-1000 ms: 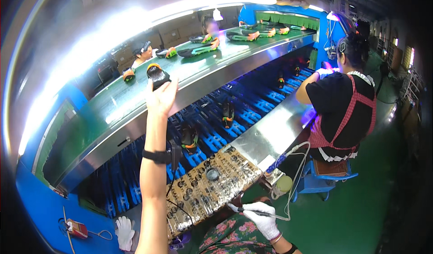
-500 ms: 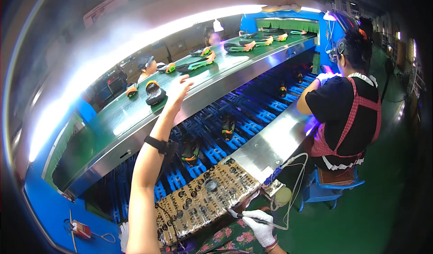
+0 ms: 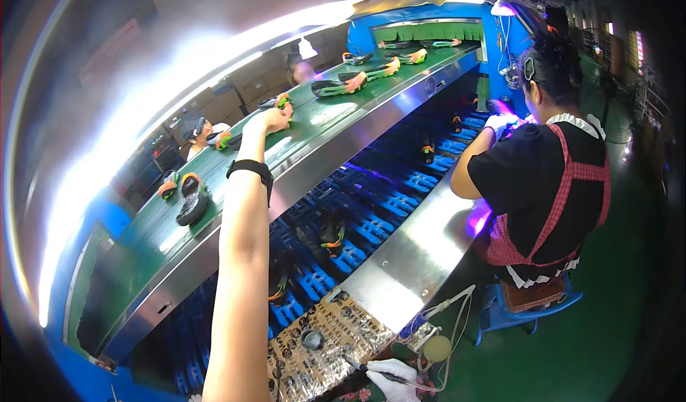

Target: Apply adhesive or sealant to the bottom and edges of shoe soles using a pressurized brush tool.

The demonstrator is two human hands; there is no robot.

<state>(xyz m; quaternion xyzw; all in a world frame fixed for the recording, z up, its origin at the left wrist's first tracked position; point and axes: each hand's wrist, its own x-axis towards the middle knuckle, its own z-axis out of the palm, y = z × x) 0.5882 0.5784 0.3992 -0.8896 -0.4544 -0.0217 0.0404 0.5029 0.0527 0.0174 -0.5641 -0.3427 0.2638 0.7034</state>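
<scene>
My bare left hand (image 3: 274, 120), with a black band on its wrist, stretches over the green conveyor belt (image 3: 171, 237). Its fingers are curled at a shoe sole (image 3: 284, 102) with orange and green sides; the hand hides most of that sole. Other black soles lie along the belt, such as the pair (image 3: 341, 86) farther up and a tilted sole (image 3: 193, 207) nearer me. Low in the view, my white-gloved right hand (image 3: 391, 379) grips a slim black-handled brush (image 3: 363, 366) with a thin hose. The brush tip is over the tape-covered work board (image 3: 325, 338).
A small round dish (image 3: 312, 340) sits on the work board. Under the belt runs a rack of blue holders (image 3: 346, 257) with several soles. A metal ledge (image 3: 400, 259) leads to a co-worker (image 3: 550, 173) seated on a blue stool (image 3: 529, 309). Another person (image 3: 196, 137) is beyond the belt.
My left hand has gone from raised and open above the belt's near edge to curled at a sole farther across. The view has shifted, and the right hand still holds the brush.
</scene>
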